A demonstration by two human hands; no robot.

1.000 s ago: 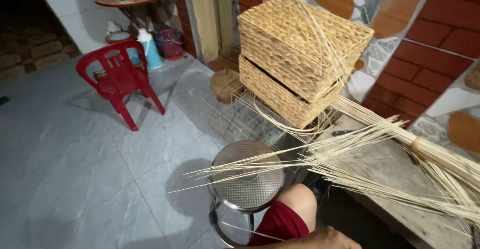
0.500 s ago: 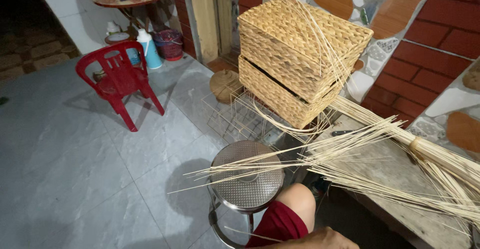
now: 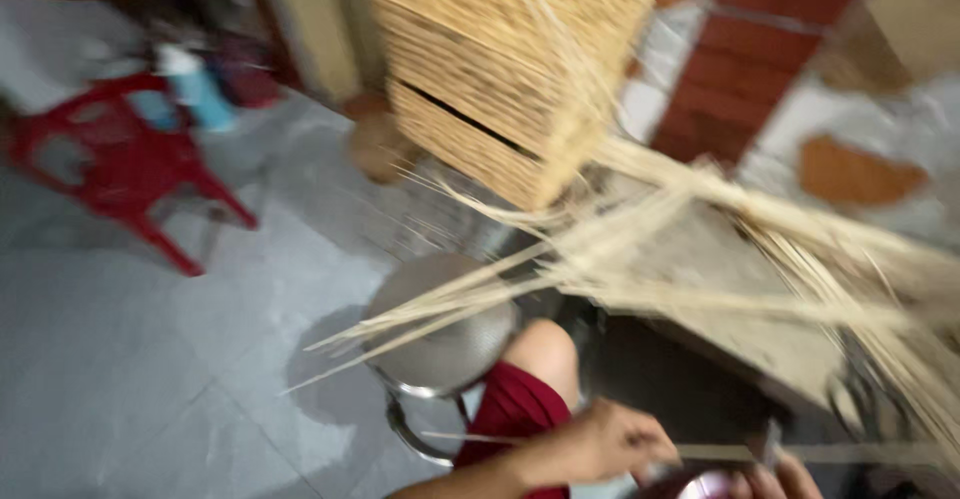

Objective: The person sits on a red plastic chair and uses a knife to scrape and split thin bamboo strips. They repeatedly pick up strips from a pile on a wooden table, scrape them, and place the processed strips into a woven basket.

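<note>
View blurred by camera motion; fine detail was poor.

Left hand [image 3: 600, 442] sat low in the frame, fingers curled together and pinched on a thin pale strip [image 3: 720, 452]. The strip ran level from left of that hand, through it, and on to the right, toward the right hand [image 3: 775, 481]. Only the knuckles of the right hand showed at the bottom edge; it lay at the strip, but whether it was clamped on the strip could not be told. A small pinkish object [image 3: 712, 486] showed just beside it; kind not readable.

The strip hung above the person's knee [image 3: 545, 351] and dark red shorts [image 3: 515, 409].

A bundle of long pale straw-coloured strips [image 3: 700, 249] lay across the grey table [image 3: 720, 309], ends fanning left out over a round metal stool [image 3: 440, 334]. Two stacked woven baskets [image 3: 500, 69] stood at the far end of the table. A red plastic chair [image 3: 120, 159] stood on the grey floor [image 3: 140, 359], well apart to the left.
</note>
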